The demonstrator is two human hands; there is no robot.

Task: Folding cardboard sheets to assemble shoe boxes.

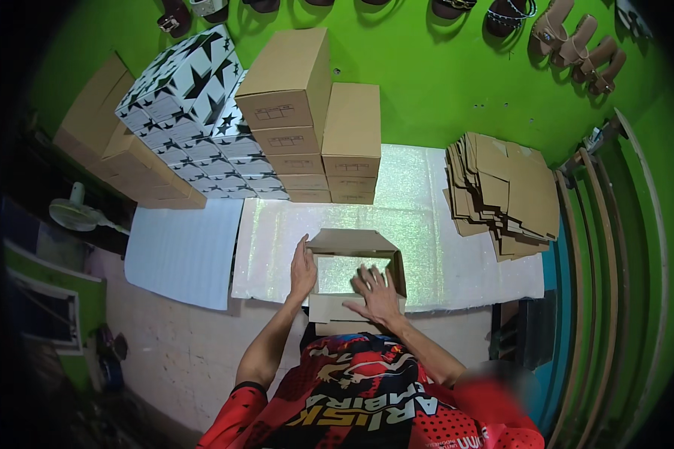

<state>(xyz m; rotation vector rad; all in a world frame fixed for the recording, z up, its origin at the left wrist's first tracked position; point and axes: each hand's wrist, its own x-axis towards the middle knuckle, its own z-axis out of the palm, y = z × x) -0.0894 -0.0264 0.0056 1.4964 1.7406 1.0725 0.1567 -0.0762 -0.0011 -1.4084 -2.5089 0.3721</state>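
A brown cardboard box (344, 239) stands in front of me at the near edge of the table. Its far flap is up, and another flap hangs toward my body. Inside its walls I see the same shiny surface as the tabletop. My left hand (303, 271) lies along the box's left wall with its fingers stretched out. Over the near right part of the opening is my right hand (377, 293), fingers spread, its thumb by the near flap. Whether the right fingertips touch anything inside cannot be made out.
The table has a shiny pale cover (419, 224). Stacked brown boxes (352, 127) and star-patterned boxes (195, 82) stand at the back left. Flat folded cardboard (524, 179) is piled at the right. Sandals (569, 45) hang on the green wall; a fan (75, 213) is at far left.
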